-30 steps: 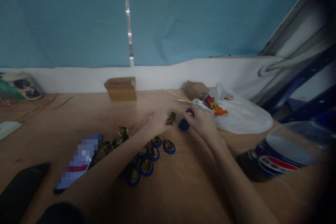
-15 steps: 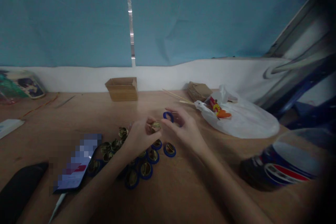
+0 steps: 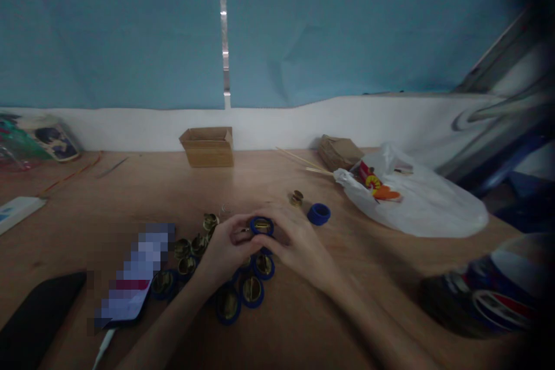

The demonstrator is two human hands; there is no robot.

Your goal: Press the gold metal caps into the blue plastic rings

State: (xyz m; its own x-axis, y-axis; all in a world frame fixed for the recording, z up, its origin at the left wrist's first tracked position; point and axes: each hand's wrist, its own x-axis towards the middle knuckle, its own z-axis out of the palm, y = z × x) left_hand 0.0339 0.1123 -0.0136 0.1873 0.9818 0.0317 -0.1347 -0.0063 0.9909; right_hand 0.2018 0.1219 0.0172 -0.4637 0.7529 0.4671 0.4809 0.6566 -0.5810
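Observation:
My left hand and my right hand meet above the wooden table, both pinching one blue ring with a brass insert. Beneath them lie several finished blue rings with brass centres. Loose brass pieces are heaped to the left of my left hand. An empty blue ring and a brass piece sit just beyond my right hand.
A phone on a cable and a dark object lie at the left. A cardboard box, brown stack and white plastic bag stand at the back. A bottle lies at the right.
Both hands drew back toward me from the far blue ring. The brass piece in my left hand and the blue ring in my right came together into one piece.

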